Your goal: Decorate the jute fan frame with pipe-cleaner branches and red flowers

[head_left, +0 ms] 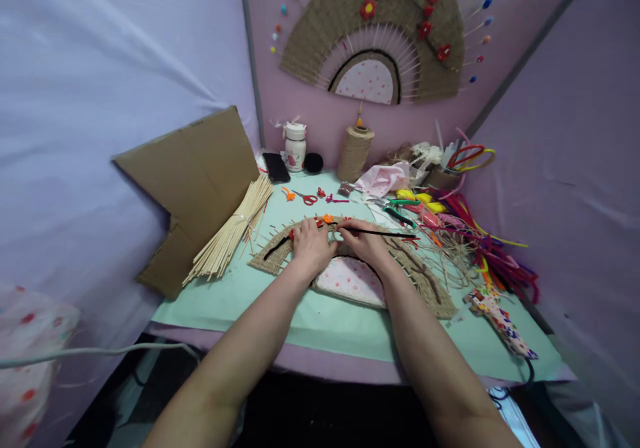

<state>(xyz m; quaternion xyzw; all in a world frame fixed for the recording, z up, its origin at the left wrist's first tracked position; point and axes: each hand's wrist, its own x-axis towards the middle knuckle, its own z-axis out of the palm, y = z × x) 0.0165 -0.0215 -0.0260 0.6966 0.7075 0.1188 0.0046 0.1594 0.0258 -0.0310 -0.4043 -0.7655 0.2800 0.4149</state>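
A half-round fan woven from brown twine [425,278] lies on the table, with a white, pink-dotted panel [350,280] at its inner curve. My left hand [313,247] is on the upper left of the fan, fingers bent down against it beside small red flowers. Pinched in my right hand [365,240] is a thin black pipe cleaner [395,234], its free end pointing right across the fan. An orange flower [327,219] sits at the fan's top edge between the hands. Another black strip [277,248] runs along the fan's left part. My fingertips are partly hidden.
Left are a bundle of thin sticks [235,225] and cardboard [200,168]. Behind lie red scissors [307,199], a twine spool [355,153] and a white bottle [295,148]. Right are pliers [400,216], pipe cleaners [493,248] and a patterned glue gun [503,321]. A finished-looking fan [320,41] hangs behind.
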